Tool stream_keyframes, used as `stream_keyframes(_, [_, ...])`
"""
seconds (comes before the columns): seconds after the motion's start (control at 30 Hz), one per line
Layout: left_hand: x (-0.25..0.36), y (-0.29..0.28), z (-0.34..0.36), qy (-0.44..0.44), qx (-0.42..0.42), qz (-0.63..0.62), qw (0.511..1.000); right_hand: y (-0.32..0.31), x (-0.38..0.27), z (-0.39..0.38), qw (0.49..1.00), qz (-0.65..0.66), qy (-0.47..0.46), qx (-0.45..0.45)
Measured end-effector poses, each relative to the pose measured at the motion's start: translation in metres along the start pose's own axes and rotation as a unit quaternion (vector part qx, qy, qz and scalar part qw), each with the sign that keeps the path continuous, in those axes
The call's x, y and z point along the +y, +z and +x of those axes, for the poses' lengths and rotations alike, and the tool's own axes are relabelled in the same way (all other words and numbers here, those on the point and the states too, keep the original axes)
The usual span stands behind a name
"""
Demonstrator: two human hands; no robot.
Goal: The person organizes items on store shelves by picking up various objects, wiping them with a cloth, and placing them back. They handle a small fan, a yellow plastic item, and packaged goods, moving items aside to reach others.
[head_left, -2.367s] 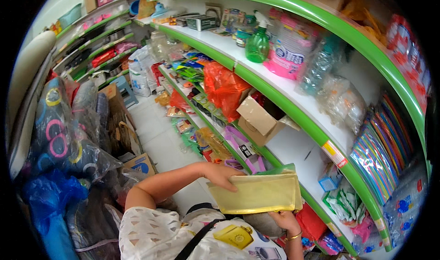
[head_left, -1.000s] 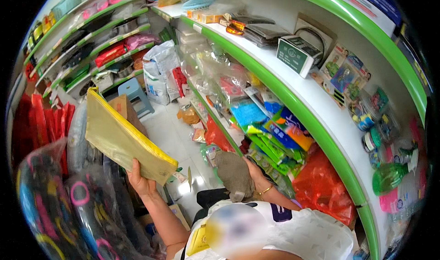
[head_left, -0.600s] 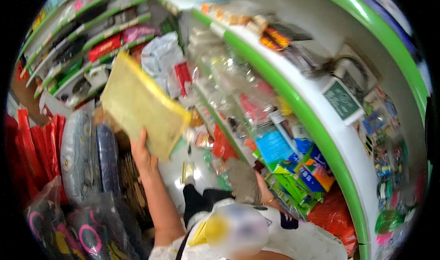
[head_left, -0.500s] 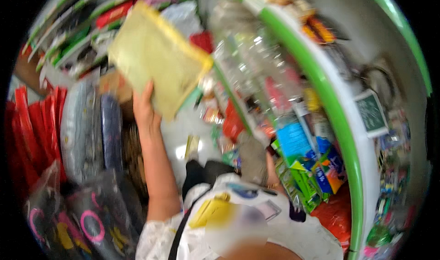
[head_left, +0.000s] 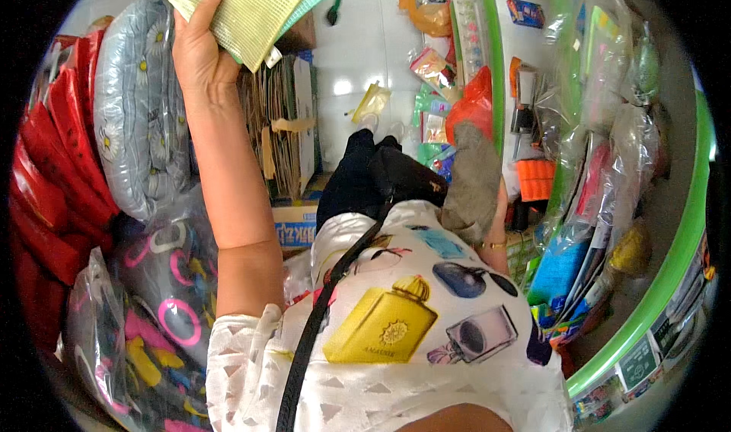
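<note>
At the upper left, my left hand [head_left: 205,47] grips a pale yellow waffle-weave cloth [head_left: 251,9], thumb on top and fingers underneath. A mint-green edge [head_left: 314,7] shows beneath the yellow one, and the top of the cloth runs out of view. Lower and to the right, a fuzzy grey cloth [head_left: 472,177] hangs from my right hand and covers its fingers. Only my right forearm [head_left: 496,238] with a thin bracelet shows beside it. Just beyond the grey cloth lies a red plastic bag [head_left: 472,101].
Red packages [head_left: 65,127], a daisy-patterned bundle [head_left: 141,105] and plastic-wrapped patterned goods [head_left: 164,295] crowd the left. Flattened cardboard [head_left: 282,127] stands beside the tiled floor [head_left: 343,59]. A yellow packet [head_left: 371,102] lies near my feet. Green-edged shelving [head_left: 670,302] holds bagged goods [head_left: 601,173] on the right.
My view has turned and become sharper. My left hand, still gripping the yellow cloth, appears higher and farther left. The grey cloth appears higher and more to the right.
</note>
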State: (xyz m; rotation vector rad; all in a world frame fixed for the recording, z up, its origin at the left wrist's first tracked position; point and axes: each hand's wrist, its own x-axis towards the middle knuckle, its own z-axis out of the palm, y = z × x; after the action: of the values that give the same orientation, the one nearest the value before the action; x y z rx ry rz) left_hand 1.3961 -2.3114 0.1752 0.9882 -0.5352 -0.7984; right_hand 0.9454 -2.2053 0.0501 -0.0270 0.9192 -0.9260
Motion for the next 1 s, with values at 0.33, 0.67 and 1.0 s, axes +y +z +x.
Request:
stream_keyframes(0.33, [0.005, 0.021, 0.003, -0.012, 0.005, 0.038, 0.999, 0.040, -0.033, 0.037, 1.000, -0.021, -0.005, -0.003])
stream_keyframes(0.67, [-0.129, 0.029, 0.052, -0.196, -0.069, 0.184, 0.961, 0.071, -0.030, 0.023, 0.998, 0.070, 0.007, 0.001])
stream_keyframes(1.0, [-0.404, -0.134, -0.039, -0.528, -0.092, 0.259, 0.803, -0.027, 0.069, 0.121, 0.977, 0.028, 0.113, 0.177])
